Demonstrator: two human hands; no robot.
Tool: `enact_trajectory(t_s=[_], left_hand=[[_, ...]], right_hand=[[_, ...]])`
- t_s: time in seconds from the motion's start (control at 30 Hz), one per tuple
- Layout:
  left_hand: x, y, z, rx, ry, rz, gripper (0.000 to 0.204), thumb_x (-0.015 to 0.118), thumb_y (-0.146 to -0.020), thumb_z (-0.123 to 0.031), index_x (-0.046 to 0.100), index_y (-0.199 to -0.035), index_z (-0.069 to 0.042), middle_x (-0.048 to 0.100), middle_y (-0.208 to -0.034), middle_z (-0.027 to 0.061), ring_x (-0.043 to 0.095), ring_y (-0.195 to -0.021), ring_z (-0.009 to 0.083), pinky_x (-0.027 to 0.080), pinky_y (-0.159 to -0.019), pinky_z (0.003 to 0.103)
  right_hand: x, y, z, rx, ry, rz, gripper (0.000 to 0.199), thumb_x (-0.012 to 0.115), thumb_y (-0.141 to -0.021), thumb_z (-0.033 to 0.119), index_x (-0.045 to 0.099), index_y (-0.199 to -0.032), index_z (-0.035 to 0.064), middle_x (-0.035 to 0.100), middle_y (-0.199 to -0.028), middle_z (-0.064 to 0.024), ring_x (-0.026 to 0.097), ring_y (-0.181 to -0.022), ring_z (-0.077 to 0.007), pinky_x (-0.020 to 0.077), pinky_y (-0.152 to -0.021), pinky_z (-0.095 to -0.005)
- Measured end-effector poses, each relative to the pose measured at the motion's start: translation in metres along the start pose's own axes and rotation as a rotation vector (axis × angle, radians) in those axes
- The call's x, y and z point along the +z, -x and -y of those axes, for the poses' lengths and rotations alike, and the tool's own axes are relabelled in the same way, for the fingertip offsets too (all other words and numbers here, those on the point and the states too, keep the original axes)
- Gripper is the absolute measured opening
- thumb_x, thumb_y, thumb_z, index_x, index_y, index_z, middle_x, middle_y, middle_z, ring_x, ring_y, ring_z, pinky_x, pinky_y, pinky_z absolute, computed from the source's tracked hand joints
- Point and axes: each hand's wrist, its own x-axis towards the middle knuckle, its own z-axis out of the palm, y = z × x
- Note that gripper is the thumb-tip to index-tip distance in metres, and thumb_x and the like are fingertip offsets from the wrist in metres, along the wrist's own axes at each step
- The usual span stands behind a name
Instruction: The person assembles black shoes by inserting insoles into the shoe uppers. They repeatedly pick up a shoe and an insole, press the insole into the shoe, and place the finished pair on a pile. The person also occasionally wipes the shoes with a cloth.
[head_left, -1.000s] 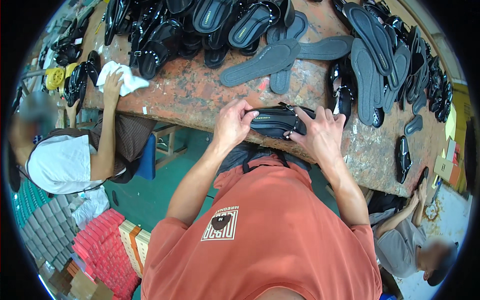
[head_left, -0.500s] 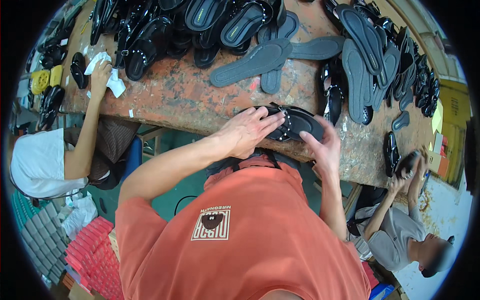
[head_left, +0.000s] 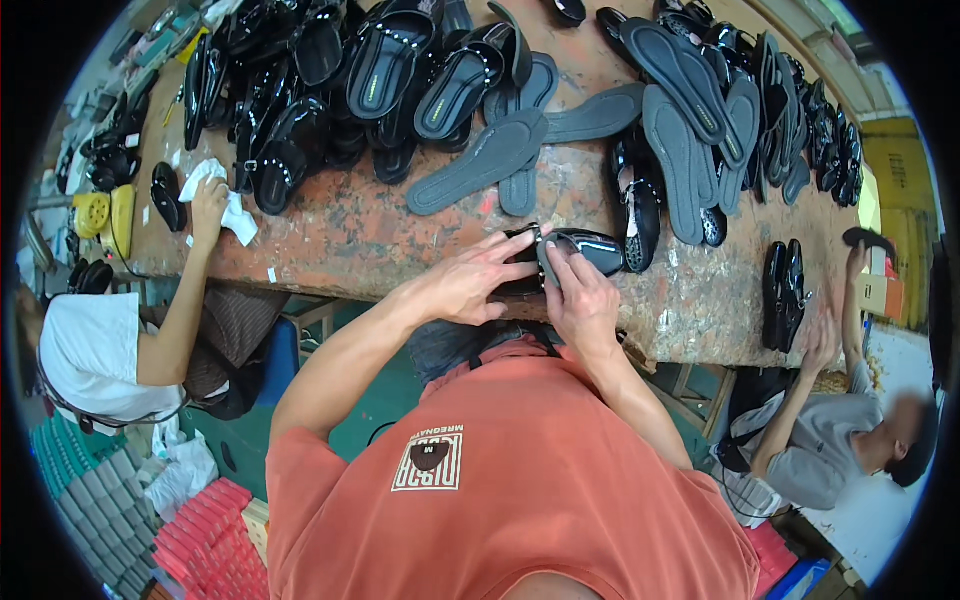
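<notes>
At the table's near edge lies a black patent shoe (head_left: 600,251), its shiny rounded end toward the right and part of a studded strap showing at the middle. My left hand (head_left: 462,278) grips its left part, fingers bent over the top and thumb lower down. My right hand (head_left: 582,302) presses bent fingers into the opening, against a greyish piece that may be the insole. The fingers cover most of the inside. Beyond the hands, loose dark grey insoles (head_left: 478,163) lie overlapped, and another black shoe (head_left: 634,205) stands to their right.
Black shoes (head_left: 385,75) are heaped at the far left, and more insoles (head_left: 675,165) are stacked at right. A co-worker's hand (head_left: 208,208) holds a white cloth at left. At right another co-worker holds up a dark sole-shaped piece (head_left: 868,240) beside a black pair (head_left: 786,295).
My right hand moved from the shoe's right end onto its opening. A shiny rounded end now shows where the dark insole lay. The right co-worker's hands moved apart, one lifting a dark piece.
</notes>
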Motion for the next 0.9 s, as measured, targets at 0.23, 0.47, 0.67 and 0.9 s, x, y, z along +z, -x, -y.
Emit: enact_trajectory(t_s=[0.23,0.47,0.67,0.9], left_hand=[[-0.004,-0.002,0.007,0.158,0.094,0.0,0.067,0.081,-0.078,-0.003,0.071,-0.142,-0.019,0.031,-0.177,0.0135,0.05,-0.143,0.0396,0.043,-0.121,0.051],[0.003,0.009,0.006,0.021,0.068,0.051,0.087,0.081,-0.08,-0.012,0.044,-0.159,-0.003,0.04,-0.169,0.0242,0.05,-0.146,0.0428,0.043,-0.122,0.05],[0.001,0.013,-0.006,0.135,-0.276,0.079,0.121,0.091,-0.067,-0.033,0.031,-0.168,-0.003,0.033,-0.174,0.0212,0.038,-0.158,0.0373,0.032,-0.13,0.049],[0.021,-0.06,-0.015,0.182,-0.266,0.206,0.116,0.085,-0.068,-0.037,0.033,-0.161,0.007,0.034,-0.168,0.0323,0.041,-0.154,0.0422,0.038,-0.126,0.048]], right_hand=[[0.012,-0.012,-0.013,0.059,0.235,0.255,0.04,0.071,-0.085,0.007,0.07,-0.125,0.0025,0.067,-0.099,-0.0116,0.072,-0.089,-0.0291,0.0616,-0.066,-0.0428],[-0.006,0.001,-0.037,-0.258,-0.126,0.162,0.02,0.078,-0.083,0.01,0.076,-0.103,0.0057,0.068,-0.104,-0.0101,0.065,-0.097,-0.0332,0.0541,-0.085,-0.0452],[-0.023,-0.004,-0.052,-0.083,-0.156,0.14,0.095,0.097,-0.068,0.031,0.051,-0.148,0.0071,0.039,-0.163,-0.0273,0.036,-0.152,-0.0487,0.0274,-0.126,-0.0632],[-0.015,-0.008,-0.08,-0.139,-0.124,0.259,0.126,0.102,-0.06,0.025,0.034,-0.163,0.0002,0.055,-0.148,-0.023,0.051,-0.137,-0.0471,0.041,-0.117,-0.0557]])
